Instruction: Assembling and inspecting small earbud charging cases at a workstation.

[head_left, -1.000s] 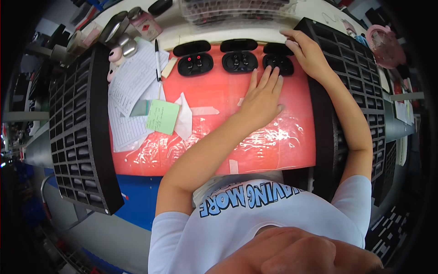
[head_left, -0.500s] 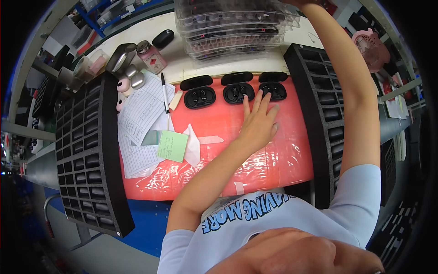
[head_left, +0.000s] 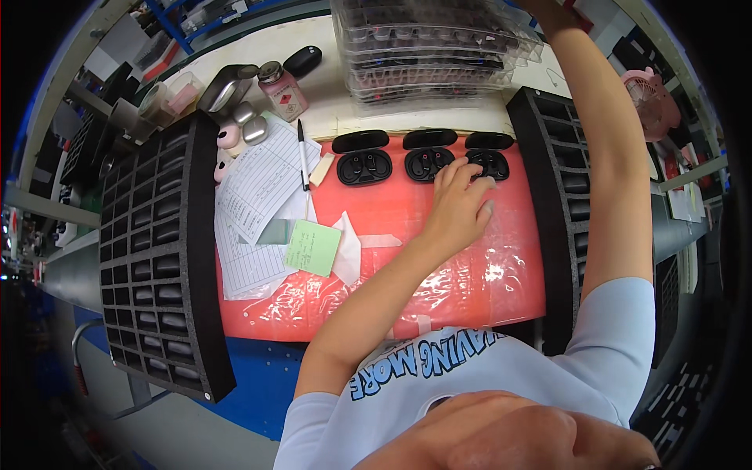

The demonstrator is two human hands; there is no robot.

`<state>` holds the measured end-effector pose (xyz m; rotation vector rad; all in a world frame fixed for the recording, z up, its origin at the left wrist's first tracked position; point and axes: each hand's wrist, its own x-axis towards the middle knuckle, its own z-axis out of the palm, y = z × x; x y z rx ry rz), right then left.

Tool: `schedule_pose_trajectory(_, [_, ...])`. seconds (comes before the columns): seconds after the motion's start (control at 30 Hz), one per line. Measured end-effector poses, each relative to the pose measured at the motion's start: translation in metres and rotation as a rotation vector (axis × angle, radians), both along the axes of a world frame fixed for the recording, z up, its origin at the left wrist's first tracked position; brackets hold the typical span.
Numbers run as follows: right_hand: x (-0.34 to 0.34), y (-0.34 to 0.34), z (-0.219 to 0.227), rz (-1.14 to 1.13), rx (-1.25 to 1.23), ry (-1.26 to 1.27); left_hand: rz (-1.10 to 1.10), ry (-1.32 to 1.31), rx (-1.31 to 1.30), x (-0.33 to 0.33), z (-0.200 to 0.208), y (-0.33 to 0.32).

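Observation:
Three black earbud cases stand in a row with raised lids: a left case point(head_left: 364, 167), a middle case point(head_left: 428, 164) and a right case point(head_left: 496, 164), with earbuds inside. My left hand point(head_left: 458, 205) lies by the near edges of the middle and right cases, fingers bent and apart. I see nothing held in it; its fingertips partly cover the right case. My right arm stretches far forward, and my right hand point(head_left: 540, 6) is cut off by the top edge beside a stack of clear plastic trays point(head_left: 435, 59). Its fingers are hidden.
Black foam trays stand at left point(head_left: 153, 266) and right point(head_left: 560, 204) of the pink mat point(head_left: 470, 282). Printed sheets point(head_left: 258, 188), a green note point(head_left: 313, 247) and a pen point(head_left: 302, 157) lie on the left. Behind are a pink-labelled jar point(head_left: 283, 95) and a pink fan point(head_left: 648, 102).
The view has shifted, so the table's things appear farther right. My left fingers have bent in more and sit closer together by the right case. My right arm remains stretched forward.

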<state>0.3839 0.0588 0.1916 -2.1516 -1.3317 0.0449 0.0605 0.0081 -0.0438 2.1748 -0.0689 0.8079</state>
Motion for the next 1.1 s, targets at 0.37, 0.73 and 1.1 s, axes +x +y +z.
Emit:
schedule_pose_trajectory(0.37, [-0.177, -0.156, -0.087, 0.382, -0.402, 0.204, 0.064, -0.276, -0.331, -0.005, 0.026, 0.007])
schedule_pose_trajectory(0.73, [-0.153, -0.193, -0.164, 0.260, -0.074, 1.306, -0.424, 0.289, -1.442, 0.006, 0.002, 0.014])
schedule_pose_trajectory(1.1, [-0.143, -0.190, -0.176, 0.135, 0.032, 1.319, -0.520, 0.271, -1.666, 0.009, -0.009, 0.021])
